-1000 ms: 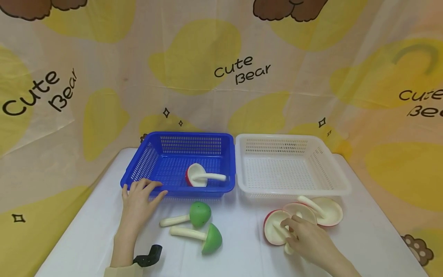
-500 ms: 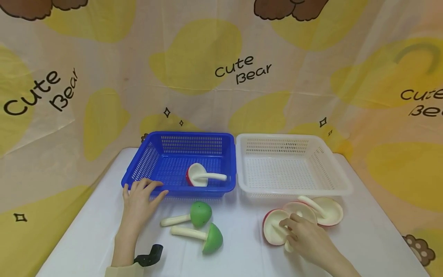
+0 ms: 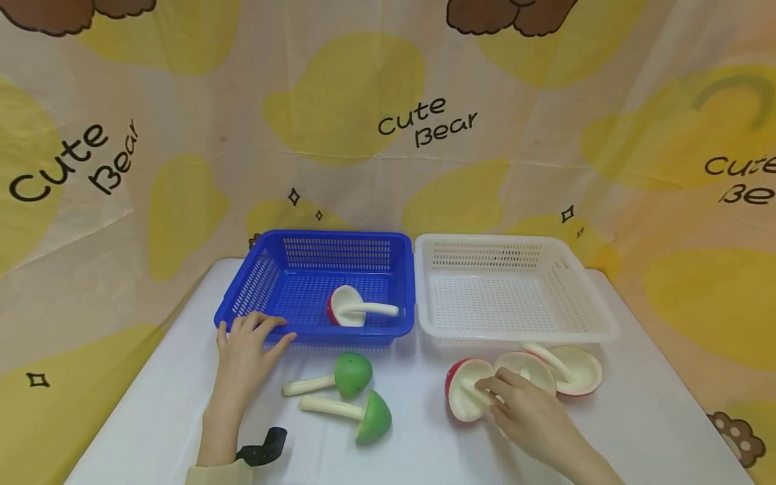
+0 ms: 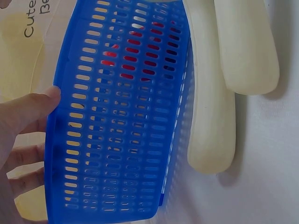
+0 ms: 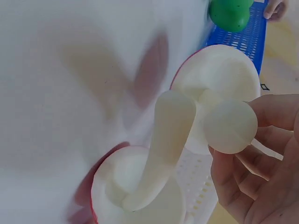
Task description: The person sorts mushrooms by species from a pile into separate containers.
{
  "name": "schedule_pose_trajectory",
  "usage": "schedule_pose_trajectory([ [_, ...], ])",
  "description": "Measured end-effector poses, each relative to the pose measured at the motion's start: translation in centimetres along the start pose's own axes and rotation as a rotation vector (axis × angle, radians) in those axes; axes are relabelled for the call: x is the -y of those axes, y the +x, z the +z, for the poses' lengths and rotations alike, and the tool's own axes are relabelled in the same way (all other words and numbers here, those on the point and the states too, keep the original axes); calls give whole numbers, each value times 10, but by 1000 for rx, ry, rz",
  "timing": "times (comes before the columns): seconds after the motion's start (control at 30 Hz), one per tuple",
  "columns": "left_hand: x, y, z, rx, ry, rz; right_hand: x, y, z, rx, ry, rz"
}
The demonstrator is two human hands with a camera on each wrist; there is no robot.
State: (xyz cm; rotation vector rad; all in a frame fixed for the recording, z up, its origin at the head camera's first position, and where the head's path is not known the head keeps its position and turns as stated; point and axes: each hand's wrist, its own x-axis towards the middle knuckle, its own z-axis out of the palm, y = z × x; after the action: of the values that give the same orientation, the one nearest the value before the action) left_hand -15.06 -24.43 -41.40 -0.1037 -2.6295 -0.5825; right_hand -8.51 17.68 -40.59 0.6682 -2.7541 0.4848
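My right hand [image 3: 527, 414] pinches the pale stem of a red-capped toy mushroom [image 3: 463, 404] between thumb and fingers. The cap's hollow white underside faces up, tilted, and the stem's round end [image 5: 231, 126] points at the right wrist camera. Right beside it lie two more red-capped mushrooms, one [image 3: 526, 366] partly behind the hand and another [image 3: 583, 372] farther right. My left hand [image 3: 242, 357] holds the near rim of the blue basket [image 3: 339, 334], thumb in front and fingers over the edge. Inside that basket lies a red mushroom [image 3: 347, 306] on its side.
Two green-capped mushrooms [image 3: 353, 374] lie on the white tablecloth [image 3: 424, 438] in front of the blue basket, stems pointing left. Touching or nearly touching the blue basket, a white basket [image 3: 518, 336] stands at the right. A patterned cloth [image 3: 339, 101] hangs behind both.
My right hand has moved left with the pinched mushroom, which tips more onto its side and separates from the other red mushrooms. The left hand stays at the basket rim.
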Motion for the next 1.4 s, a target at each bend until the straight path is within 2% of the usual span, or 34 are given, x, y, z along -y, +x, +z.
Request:
schedule_pose_trajectory([
  [0.4, -1, 0, 0, 0, -5, 1, 13, 9, 1, -93, 49, -55],
  [0.6, 0, 0, -1, 1, -2, -3, 18, 15, 0, -147, 107, -105],
  [1.07, 2, -1, 2, -7, 7, 1, 32, 32, -4, -102, 177, -70],
  [1.4, 2, -1, 2, -22, 1, 11, 37, 52, -10, -46, 251, -96],
])
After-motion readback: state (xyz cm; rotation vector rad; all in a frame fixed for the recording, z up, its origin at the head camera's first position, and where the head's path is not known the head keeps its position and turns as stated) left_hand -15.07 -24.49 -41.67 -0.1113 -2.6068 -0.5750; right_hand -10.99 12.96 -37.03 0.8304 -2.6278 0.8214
